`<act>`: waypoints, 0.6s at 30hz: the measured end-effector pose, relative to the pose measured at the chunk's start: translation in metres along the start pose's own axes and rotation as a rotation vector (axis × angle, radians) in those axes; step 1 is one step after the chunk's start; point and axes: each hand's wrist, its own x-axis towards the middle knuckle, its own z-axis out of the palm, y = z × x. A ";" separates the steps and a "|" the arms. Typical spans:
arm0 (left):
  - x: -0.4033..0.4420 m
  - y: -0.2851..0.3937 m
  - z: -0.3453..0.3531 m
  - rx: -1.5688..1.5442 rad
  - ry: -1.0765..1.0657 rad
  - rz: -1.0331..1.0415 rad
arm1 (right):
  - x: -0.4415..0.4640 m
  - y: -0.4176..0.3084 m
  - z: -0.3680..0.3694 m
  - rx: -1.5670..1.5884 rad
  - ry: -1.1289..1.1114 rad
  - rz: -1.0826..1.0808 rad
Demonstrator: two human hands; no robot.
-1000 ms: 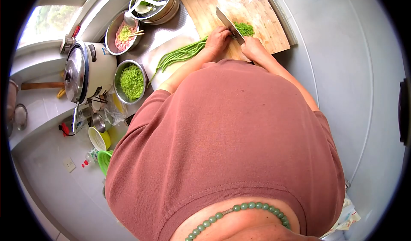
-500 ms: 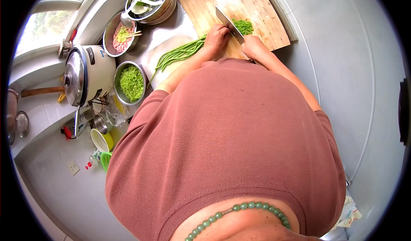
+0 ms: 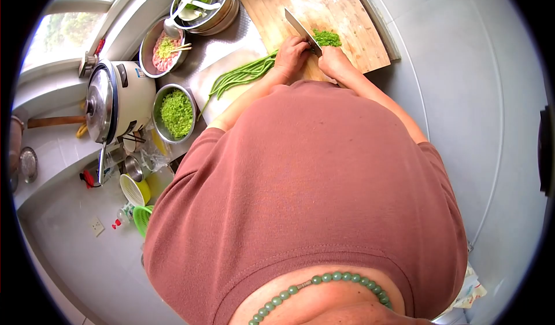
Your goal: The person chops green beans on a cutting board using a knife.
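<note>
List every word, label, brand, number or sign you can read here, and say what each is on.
No text is readable.
Blue sticker on the white cooker: too small to read.
Bottle with a red cap: any print is too small and blurred.
Patterned sheet at lower right: marks too blurred to tell.
Knife: no lettering shows.

Looking down past a person's reddish-brown shirt and green bead necklace: the right hand grips a kitchen knife over a wooden cutting board. The left hand, just beside the blade, holds long green beans. Chopped green bits lie across the blade. At left stand a metal bowl of chopped greens, another bowl with pink meat, and a white rice cooker.
</note>
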 end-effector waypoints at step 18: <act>-0.004 -0.008 0.007 0.026 -0.079 -0.106 | -0.038 -0.006 -0.035 0.117 -0.076 0.017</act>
